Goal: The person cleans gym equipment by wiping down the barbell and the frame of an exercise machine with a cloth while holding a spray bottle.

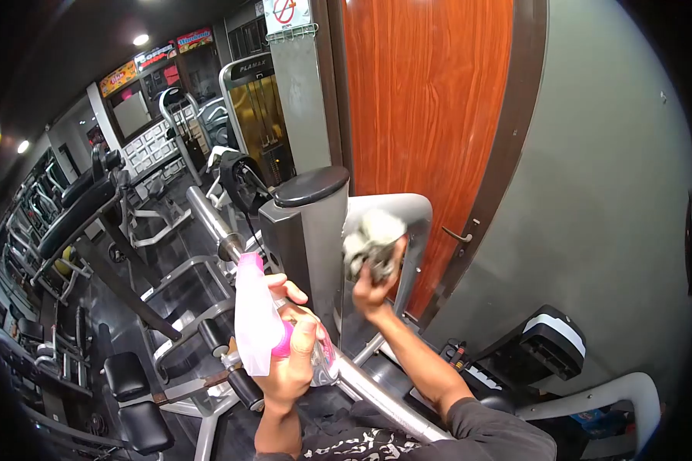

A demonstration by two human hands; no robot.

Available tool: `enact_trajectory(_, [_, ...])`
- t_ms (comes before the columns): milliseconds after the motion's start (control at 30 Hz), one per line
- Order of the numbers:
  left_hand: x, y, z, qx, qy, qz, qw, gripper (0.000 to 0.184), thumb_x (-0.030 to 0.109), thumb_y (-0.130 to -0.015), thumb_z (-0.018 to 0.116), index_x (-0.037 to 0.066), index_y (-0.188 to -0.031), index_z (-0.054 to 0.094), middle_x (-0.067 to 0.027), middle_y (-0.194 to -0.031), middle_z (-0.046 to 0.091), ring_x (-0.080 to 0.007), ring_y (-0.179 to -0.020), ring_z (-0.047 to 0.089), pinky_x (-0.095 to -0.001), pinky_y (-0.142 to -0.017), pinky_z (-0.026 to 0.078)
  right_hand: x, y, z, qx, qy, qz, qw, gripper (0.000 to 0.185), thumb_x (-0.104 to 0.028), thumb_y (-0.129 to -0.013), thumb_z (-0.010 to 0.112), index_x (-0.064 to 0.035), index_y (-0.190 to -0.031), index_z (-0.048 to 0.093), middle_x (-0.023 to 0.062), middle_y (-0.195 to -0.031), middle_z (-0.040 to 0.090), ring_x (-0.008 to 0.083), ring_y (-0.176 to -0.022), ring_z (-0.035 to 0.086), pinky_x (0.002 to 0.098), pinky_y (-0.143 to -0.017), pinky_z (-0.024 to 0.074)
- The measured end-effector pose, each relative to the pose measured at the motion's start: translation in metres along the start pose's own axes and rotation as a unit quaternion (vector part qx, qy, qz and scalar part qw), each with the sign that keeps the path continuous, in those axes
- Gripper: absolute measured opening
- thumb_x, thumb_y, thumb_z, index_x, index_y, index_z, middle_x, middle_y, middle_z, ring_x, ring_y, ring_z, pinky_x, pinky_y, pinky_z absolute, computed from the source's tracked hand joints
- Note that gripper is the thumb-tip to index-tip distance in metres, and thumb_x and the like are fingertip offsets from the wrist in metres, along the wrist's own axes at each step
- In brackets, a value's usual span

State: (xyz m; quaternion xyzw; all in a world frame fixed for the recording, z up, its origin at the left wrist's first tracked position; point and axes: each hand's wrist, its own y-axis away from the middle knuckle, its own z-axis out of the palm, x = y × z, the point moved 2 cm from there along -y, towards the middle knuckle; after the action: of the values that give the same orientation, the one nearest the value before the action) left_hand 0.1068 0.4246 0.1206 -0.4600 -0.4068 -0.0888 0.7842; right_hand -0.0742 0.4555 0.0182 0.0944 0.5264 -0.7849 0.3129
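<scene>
My left hand point(291, 369) is closed around a spray bottle point(255, 319) with a white and pink trigger head and a clear body. The bottle is held up over a long metal bar point(380, 399) that crosses in front of my body. In my right hand point(374, 294) is a crumpled, pale grey-green cloth point(375, 237). That cloth is in front of the curved light-grey frame tube point(417, 206) of a gym machine; whether it touches the tube I cannot tell. Left of the cloth stands the machine's grey column point(324, 238) with a black round top.
A wooden door point(427, 92) with a metal handle point(457, 235) is behind the machine, beside a grey wall point(592, 192). Black padded seats point(142, 426) and more gym machines fill the left. A black-and-white step platform point(550, 342) leans at the lower right.
</scene>
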Motion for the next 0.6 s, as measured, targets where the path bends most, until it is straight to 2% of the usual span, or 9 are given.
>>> enact_trajectory(67, [0.001,0.001,0.0,0.003,-0.006,-0.009,1.0,0.049,0.0,-0.084,0.061,-0.004,-0.126,0.037,-0.0143,-0.098,0.05,-0.0135,-0.061,0.058,-0.0242,-0.058,0.048,-0.018,-0.043,0.019,-0.015,-0.037,0.073,0.997,0.04,0.0,-0.078,0.055,0.0042,-0.118,0.05,0.0232,-0.116,0.049,0.0385,-0.109,0.051,0.0415,-0.098,0.0371])
enact_trajectory(133, [0.001,0.002,0.001,0.004,-0.003,-0.014,1.0,0.049,0.0,-0.084,0.061,-0.004,-0.126,0.037,-0.014,-0.099,0.049,-0.0133,-0.062,0.058,-0.0242,-0.058,0.048,-0.023,-0.075,0.043,-0.109,0.073,-0.04,0.991,0.042,0.003,-0.075,0.054,0.0017,-0.117,0.051,0.026,-0.124,0.048,0.0402,-0.117,0.048,0.0424,-0.1,0.0366])
enact_trajectory(167, [0.001,0.001,0.001,0.003,-0.001,-0.014,1.0,0.05,0.0,-0.084,0.061,-0.003,-0.127,0.036,-0.0137,-0.1,0.048,-0.0132,-0.063,0.057,-0.0242,-0.059,0.048,-0.026,-0.076,0.052,-0.179,0.085,-0.047,0.979,0.045,0.005,-0.07,0.055,-0.0016,-0.115,0.053,0.0284,-0.127,0.048,0.0435,-0.121,0.045,0.0446,-0.1,0.0368])
enact_trajectory(200, [0.002,0.002,0.002,0.0,-0.003,-0.017,1.0,0.05,0.0,-0.084,0.061,-0.003,-0.127,0.036,-0.0137,-0.1,0.048,-0.0132,-0.063,0.057,-0.0242,-0.059,0.048,-0.021,-0.069,0.054,-0.136,0.059,-0.058,0.987,0.049,0.007,-0.066,0.055,-0.0032,-0.114,0.054,0.0292,-0.121,0.052,0.0453,-0.117,0.047,0.0456,-0.1,0.0375])
enact_trajectory(267, [0.005,0.002,0.004,-0.001,-0.05,-0.007,0.999,0.052,0.018,-0.089,0.059,-0.004,-0.128,0.032,-0.0136,-0.1,0.047,-0.0172,-0.063,0.057,-0.0269,-0.059,0.05,-0.014,-0.056,0.043,-0.142,0.088,-0.092,0.982,0.047,0.007,-0.066,0.055,-0.0028,-0.112,0.054,0.0292,-0.121,0.052,0.0453,-0.114,0.05,0.0455,-0.1,0.0388])
enact_trajectory(333, [0.001,0.003,0.004,-0.001,-0.039,-0.001,0.999,0.053,0.018,-0.089,0.059,-0.004,-0.128,0.032,-0.0137,-0.1,0.047,-0.0175,-0.062,0.058,-0.0272,-0.059,0.05,-0.016,-0.038,0.032,-0.157,0.097,-0.13,0.974,0.03,0.006,-0.064,0.056,-0.0038,-0.093,0.058,0.026,-0.124,0.054,0.0429,-0.116,0.052,0.0477,-0.097,0.0426])
enact_trajectory(400, [-0.001,0.003,0.005,-0.004,-0.03,0.0,1.0,0.053,0.019,-0.089,0.059,-0.004,-0.128,0.032,-0.0139,-0.1,0.047,-0.0179,-0.062,0.058,-0.0275,-0.059,0.05,-0.005,-0.008,0.014,-0.219,0.136,-0.175,0.95,0.022,0.005,-0.063,0.059,-0.0067,-0.083,0.059,0.022,-0.123,0.056,0.0406,-0.115,0.053,0.045,-0.096,0.0449])
enact_trajectory(567, [0.0,0.003,0.005,-0.005,-0.034,0.0,0.999,0.053,0.02,-0.089,0.059,-0.003,-0.129,0.032,-0.0143,-0.1,0.047,-0.0182,-0.061,0.058,-0.0283,-0.059,0.049,0.023,0.074,-0.033,-0.301,0.149,-0.152,0.929,0.024,-0.004,-0.06,0.072,-0.0091,-0.08,0.06,0.0145,-0.123,0.059,0.0373,-0.112,0.057,0.0404,-0.091,0.0494])
enact_trajectory(600, [0.001,0.003,0.005,-0.007,-0.036,0.0,0.999,0.053,0.02,-0.089,0.059,-0.003,-0.129,0.032,-0.0144,-0.1,0.047,-0.0182,-0.061,0.058,-0.0287,-0.06,0.049,0.024,0.082,-0.04,-0.316,0.138,-0.129,0.93,0.024,-0.003,-0.061,0.071,-0.0082,-0.081,0.061,0.0156,-0.122,0.059,0.037,-0.113,0.056,0.0398,-0.091,0.0491])
